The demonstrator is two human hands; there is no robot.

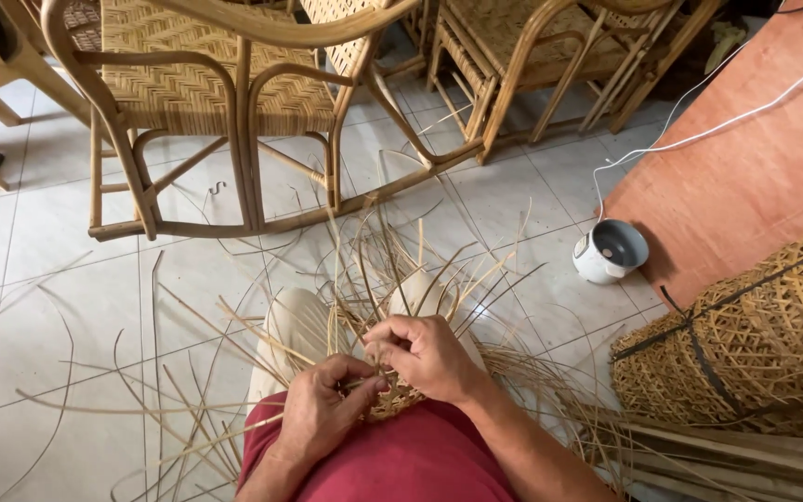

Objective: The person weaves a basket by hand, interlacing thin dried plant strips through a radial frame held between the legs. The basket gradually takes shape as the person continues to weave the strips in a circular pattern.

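Observation:
My left hand [325,409] and my right hand [425,353] meet over my lap, both pinching thin cane strips [392,279] of a small woven piece [394,402] that rests on my red shorts. Loose strip ends fan upward and outward from the weave, over my knees. The fingers of both hands are closed on the strips, and they hide most of the woven base.
Cane chairs [225,102] stand on the tiled floor ahead, with more chairs [532,56] behind them. A bundle of woven cane mats [755,335] lies at the right, near a white pot [611,249] with a cord. Loose strips [160,372] litter the floor.

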